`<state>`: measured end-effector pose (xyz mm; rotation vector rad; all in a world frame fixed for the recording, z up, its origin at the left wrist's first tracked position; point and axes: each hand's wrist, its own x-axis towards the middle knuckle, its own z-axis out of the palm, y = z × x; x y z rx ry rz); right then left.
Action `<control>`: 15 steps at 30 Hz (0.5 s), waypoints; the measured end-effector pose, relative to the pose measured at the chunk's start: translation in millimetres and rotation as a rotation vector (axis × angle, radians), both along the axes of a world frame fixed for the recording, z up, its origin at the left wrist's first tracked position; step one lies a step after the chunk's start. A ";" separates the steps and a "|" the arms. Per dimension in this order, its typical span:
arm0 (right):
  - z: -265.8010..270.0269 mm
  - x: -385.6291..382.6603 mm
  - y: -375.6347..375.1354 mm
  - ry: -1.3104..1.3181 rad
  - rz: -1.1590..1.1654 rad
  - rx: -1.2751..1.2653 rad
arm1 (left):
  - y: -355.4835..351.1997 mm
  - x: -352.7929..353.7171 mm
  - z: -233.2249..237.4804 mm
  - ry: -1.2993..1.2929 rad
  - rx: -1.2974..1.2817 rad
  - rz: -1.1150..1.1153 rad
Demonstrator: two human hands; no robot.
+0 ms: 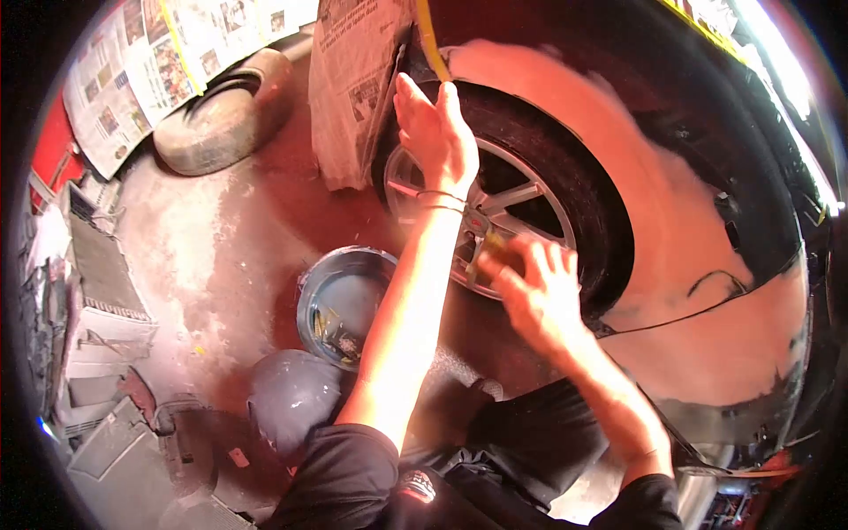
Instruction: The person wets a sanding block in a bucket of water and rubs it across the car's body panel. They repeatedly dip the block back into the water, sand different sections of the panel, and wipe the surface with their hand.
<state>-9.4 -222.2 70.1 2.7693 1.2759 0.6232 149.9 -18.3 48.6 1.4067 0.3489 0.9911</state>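
Note:
My left hand (439,146) is raised with its fingers stretched out, in front of the top left of a car wheel (530,196) and beside hanging newspaper (353,97). Bands circle that wrist. Lower and to the right, my right hand (543,291) is in front of the spokes, partly smeared by motion. A blurred yellowish-brown piece (493,259) shows at its thumb and fingers; its exact kind I cannot tell. Around the tyre curves a dark fender with a broad, smooth, pinkish-lit patch (658,177). Yellow tape (430,40) runs down to the arch's upper left.
Left of my left forearm stands a round bucket (305,309) of cloudy water with yellowish bits inside. A grey domed object (294,399) sits in front of it. A loose tyre (208,132) lies at the back left, near newspaper sheets (132,75). Grey panels (119,450) crowd the lower left.

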 end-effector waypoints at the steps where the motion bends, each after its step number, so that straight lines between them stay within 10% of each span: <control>1: -21.3 -9.1 -6.5 0.086 -0.032 0.039 | -5.6 -2.7 17.3 0.103 -0.011 -0.053; 15: -89.8 -43.3 -68.7 0.418 0.143 -0.133 | -132.2 1.1 77.7 0.152 0.127 0.015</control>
